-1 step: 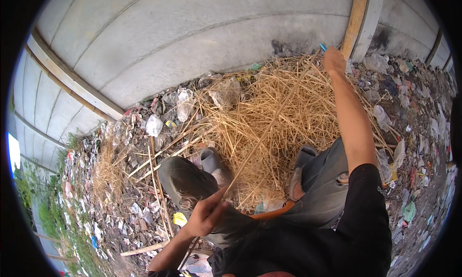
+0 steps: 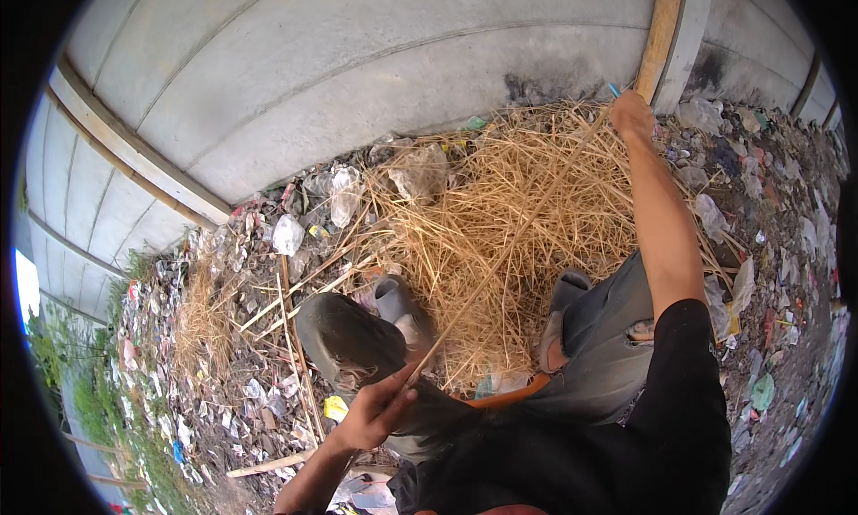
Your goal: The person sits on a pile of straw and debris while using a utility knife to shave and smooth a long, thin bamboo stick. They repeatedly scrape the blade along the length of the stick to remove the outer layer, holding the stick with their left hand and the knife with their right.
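Presently, the work seems to be well advanced, if one judges from the large heap of straw-coloured strips [image 2: 474, 220] which lies before the person, between the two grey shoes [image 2: 393, 299] and up toward the concrete wall [image 2: 402, 86]. A smaller pile of similar strips [image 2: 204, 323] lies farther to the left, on the littered ground. However, one long thin stick [image 2: 511, 247] is in hand, and it looks whole along the part that shows, so I judge that this piece is not finished. It slants above the heap, from the left hand near the knee to the right hand at the far side.

The left hand [image 2: 380, 412] has its fingers wrapped around the near part of the stick. The right hand [image 2: 633, 114] is clenched on a small blue object [image 2: 614, 89], of which only the end appears; whether this fist also grasps the stick, I cannot tell. Besides, some loose sticks [image 2: 290, 336] lie beside the left leg, untouched by either hand; whether they are done or waiting is not clear.
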The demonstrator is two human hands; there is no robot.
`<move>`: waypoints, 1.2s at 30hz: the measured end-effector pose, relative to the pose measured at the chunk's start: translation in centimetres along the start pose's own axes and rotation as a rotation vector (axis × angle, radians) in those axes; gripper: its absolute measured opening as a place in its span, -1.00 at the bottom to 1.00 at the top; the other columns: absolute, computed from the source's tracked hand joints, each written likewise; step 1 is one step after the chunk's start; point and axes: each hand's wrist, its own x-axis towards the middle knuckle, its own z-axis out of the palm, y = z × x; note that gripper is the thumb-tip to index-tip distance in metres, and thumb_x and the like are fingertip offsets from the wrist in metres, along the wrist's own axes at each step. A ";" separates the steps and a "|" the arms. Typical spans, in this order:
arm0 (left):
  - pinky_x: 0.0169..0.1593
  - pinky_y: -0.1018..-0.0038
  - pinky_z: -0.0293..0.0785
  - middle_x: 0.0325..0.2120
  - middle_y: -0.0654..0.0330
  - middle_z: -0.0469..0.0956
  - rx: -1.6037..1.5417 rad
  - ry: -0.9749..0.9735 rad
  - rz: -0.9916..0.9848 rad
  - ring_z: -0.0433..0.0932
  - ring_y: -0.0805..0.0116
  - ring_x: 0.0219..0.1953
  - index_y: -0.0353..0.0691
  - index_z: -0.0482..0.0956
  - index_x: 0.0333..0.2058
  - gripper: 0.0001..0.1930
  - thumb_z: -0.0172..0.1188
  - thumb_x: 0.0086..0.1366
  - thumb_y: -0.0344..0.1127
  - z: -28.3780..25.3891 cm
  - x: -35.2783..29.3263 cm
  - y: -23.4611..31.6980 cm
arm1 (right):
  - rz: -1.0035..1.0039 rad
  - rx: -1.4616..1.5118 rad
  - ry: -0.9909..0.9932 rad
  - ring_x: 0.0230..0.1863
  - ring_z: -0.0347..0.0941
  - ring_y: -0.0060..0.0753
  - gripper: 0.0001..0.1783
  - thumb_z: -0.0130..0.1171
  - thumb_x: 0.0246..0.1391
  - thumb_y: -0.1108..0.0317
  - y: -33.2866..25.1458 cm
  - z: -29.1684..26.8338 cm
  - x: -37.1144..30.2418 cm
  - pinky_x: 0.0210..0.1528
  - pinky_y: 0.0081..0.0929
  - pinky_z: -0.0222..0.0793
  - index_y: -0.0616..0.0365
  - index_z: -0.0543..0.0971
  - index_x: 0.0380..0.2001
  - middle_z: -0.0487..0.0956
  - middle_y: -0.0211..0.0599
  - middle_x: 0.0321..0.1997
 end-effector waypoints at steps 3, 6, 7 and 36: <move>-0.51 0.65 0.14 -0.59 0.47 0.28 -0.126 0.004 -0.053 0.19 0.70 -0.60 -0.34 0.15 0.42 -0.45 0.01 0.55 -0.33 -1.4 -3.1 -0.5 | 0.109 -0.005 -0.005 0.00 0.65 0.08 -0.68 -0.02 0.32 0.32 3.0 -0.2 1.7 0.02 -0.05 0.55 0.21 0.69 -0.13 0.68 -0.03 -0.01; -0.60 0.62 0.03 -0.65 0.49 0.16 -0.276 0.098 0.084 0.10 0.69 -0.71 -0.33 0.09 0.44 -0.45 -0.07 0.57 -0.33 -1.8 -2.1 -0.4 | -0.068 -0.051 -0.031 -0.03 0.65 0.09 -0.71 0.02 0.28 0.34 1.5 0.3 0.9 -0.01 -0.05 0.54 0.23 0.69 -0.18 0.69 -0.01 -0.04; -0.60 0.64 0.04 -0.66 0.49 0.15 -0.281 0.144 0.134 0.09 0.70 -0.71 -0.32 0.10 0.43 -0.47 -0.07 0.58 -0.33 -1.7 -0.6 -0.2 | -0.155 -0.063 -0.037 -0.04 0.65 0.10 -0.73 0.04 0.26 0.35 0.1 -0.1 0.1 -0.02 -0.04 0.55 0.24 0.69 -0.21 0.69 0.02 -0.07; -0.64 0.64 0.04 -0.67 0.53 0.11 -0.288 0.322 0.255 0.09 0.71 -0.70 -0.25 0.24 0.36 -0.54 -0.02 0.57 -0.32 3.0 14.9 5.1 | -0.897 0.160 -0.400 -0.51 0.61 -0.21 -0.75 0.05 0.23 0.48 -16.5 -0.1 -21.5 -0.56 -0.29 0.49 0.33 0.64 -0.48 0.63 -0.08 -0.50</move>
